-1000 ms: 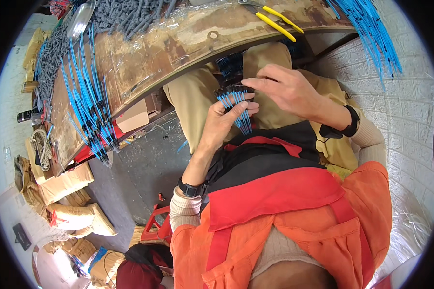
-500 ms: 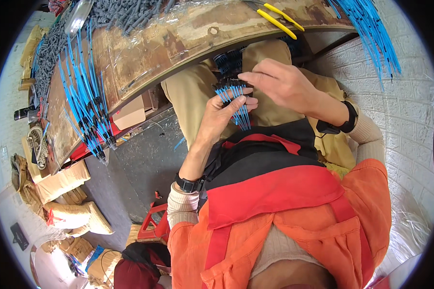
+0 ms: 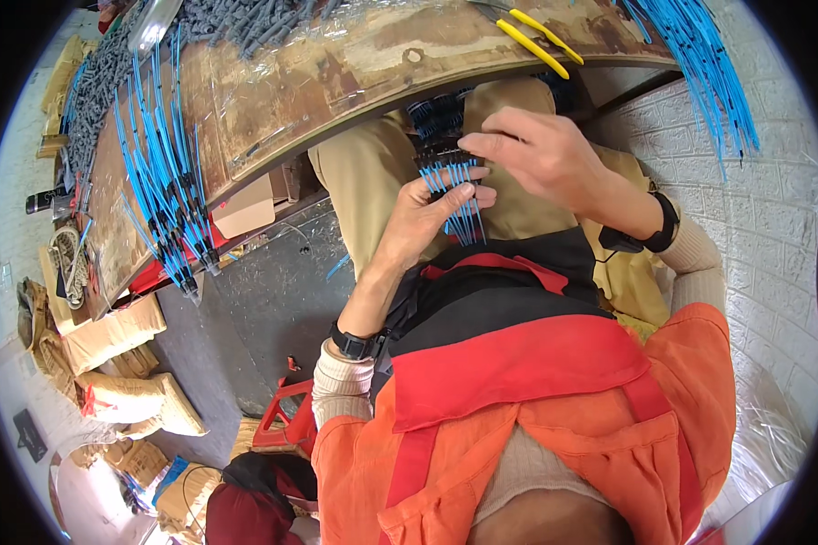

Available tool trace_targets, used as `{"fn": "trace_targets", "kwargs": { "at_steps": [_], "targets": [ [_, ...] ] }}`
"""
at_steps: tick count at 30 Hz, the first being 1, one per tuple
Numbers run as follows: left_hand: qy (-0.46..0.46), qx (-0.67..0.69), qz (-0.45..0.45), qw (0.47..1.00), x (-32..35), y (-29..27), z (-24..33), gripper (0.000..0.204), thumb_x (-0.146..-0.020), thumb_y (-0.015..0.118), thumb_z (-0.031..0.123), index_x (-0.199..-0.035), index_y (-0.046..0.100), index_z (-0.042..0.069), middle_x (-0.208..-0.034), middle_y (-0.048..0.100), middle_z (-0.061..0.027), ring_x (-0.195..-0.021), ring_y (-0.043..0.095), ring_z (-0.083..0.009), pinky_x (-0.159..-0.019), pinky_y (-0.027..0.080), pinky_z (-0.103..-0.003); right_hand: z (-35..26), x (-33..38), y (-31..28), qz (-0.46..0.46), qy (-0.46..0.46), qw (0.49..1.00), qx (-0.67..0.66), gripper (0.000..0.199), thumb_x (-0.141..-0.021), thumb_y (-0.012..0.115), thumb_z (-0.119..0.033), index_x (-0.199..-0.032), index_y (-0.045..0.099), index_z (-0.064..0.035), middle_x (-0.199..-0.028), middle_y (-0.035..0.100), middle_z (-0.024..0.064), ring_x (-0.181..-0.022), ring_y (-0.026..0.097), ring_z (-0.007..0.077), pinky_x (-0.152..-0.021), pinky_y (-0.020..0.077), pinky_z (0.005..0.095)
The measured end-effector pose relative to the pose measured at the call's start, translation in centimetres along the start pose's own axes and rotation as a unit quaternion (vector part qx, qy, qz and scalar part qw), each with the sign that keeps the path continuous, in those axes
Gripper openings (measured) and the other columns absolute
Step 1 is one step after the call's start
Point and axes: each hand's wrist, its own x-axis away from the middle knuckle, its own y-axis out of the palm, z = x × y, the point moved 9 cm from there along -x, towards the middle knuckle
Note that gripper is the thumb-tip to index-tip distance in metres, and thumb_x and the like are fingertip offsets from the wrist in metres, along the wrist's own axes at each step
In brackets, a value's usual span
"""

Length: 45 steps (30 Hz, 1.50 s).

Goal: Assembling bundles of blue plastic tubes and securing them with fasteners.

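Observation:
My left hand (image 3: 427,211) is closed around a fanned bundle of thin blue wires with black ends (image 3: 463,211), held over my lap. The thumb presses across the wires, and their black ends point away from me. Just right of those ends is my right hand (image 3: 545,159), its thumb and forefinger brought together in a pinch. Whether anything small sits between those fingertips I cannot make out. Below the table edge, beyond the bundle, more dark pieces (image 3: 432,118) show between my knees.
A worn wooden table (image 3: 336,91) spans the far side. On it lie yellow-handled pliers (image 3: 541,44), a heap of grey parts (image 3: 254,23) and a bunch of blue wires (image 3: 159,173) overhanging the left edge. More blue wires (image 3: 700,82) hang at the far right, beside a white brick wall (image 3: 763,227).
Both hands and the wire bundle appear slightly farther right, while the table has shifted a little up in view. The left hand keeps its hold; the right hand remains pinched beside the black ends.

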Motion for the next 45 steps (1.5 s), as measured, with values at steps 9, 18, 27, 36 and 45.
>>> {"fn": "trace_targets", "kwargs": {
  "at_steps": [9, 18, 27, 36, 45],
  "targets": [
    [-0.008, -0.019, -0.007, 1.0, 0.1, 0.3, 0.2, 0.031, -0.098, 0.057, 0.014, -0.125, 0.059, 0.0, -0.104, 0.07, -0.0126, -0.099, 0.066, -0.0195, -0.088, 0.053, -0.032, -0.4, 0.1, 0.1, 0.009, 0.05, 0.998, -0.024, 0.041, -0.073, 0.062, 0.007, -0.112, 0.066, -0.005, -0.093, 0.054, 0.0106, -0.079, 0.058, 0.0256, -0.064, 0.0487, 0.0323],
    [-0.017, -0.013, -0.016, 1.0, 0.5, 0.3, -0.2, 0.031, -0.098, 0.057, 0.015, -0.125, 0.059, 0.001, -0.105, 0.07, -0.0114, -0.099, 0.065, -0.0165, -0.088, 0.051, -0.03, -1.0, 0.0, 0.2, -0.003, 0.018, 0.999, -0.045, 0.045, -0.072, 0.06, 0.011, -0.115, 0.064, -0.0025, -0.094, 0.054, 0.0119, -0.082, 0.058, 0.0269, -0.068, 0.049, 0.0332],
    [0.0, -0.014, -0.021, 1.0, 0.6, 0.2, -0.2, 0.03, -0.099, 0.056, 0.015, -0.125, 0.059, 0.001, -0.105, 0.07, -0.0116, -0.099, 0.065, -0.0161, -0.089, 0.051, -0.03, -1.4, 0.3, 0.9, -0.006, 0.038, 0.997, -0.061, 0.049, -0.071, 0.06, 0.013, -0.118, 0.063, -0.0014, -0.099, 0.054, 0.0128, -0.086, 0.057, 0.0276, -0.07, 0.0492, 0.0342],
    [0.004, -0.027, -0.036, 0.999, 0.7, 0.3, -0.1, 0.029, -0.099, 0.055, 0.012, -0.124, 0.059, 0.0, -0.106, 0.069, -0.0113, -0.1, 0.065, -0.0167, -0.089, 0.052, -0.031, -3.0, -0.1, 0.9, -0.017, 0.0, 1.0, 0.003, 0.05, -0.072, 0.06, 0.013, -0.12, 0.06, -0.0002, -0.1, 0.052, 0.0143, -0.087, 0.057, 0.0275, -0.072, 0.0493, 0.0337],
    [0.008, -0.032, -0.035, 0.999, 0.9, 0.6, -0.3, 0.027, -0.098, 0.055, 0.01, -0.123, 0.06, -0.001, -0.105, 0.069, -0.0116, -0.099, 0.066, -0.0175, -0.09, 0.053, -0.032, -1.5, 1.3, 2.1, -0.006, 0.099, 0.986, -0.131, 0.048, -0.078, 0.056, 0.014, -0.123, 0.059, -0.0016, -0.107, 0.05, 0.0142, -0.091, 0.056, 0.0266, -0.073, 0.0488, 0.032]
  ]
}}
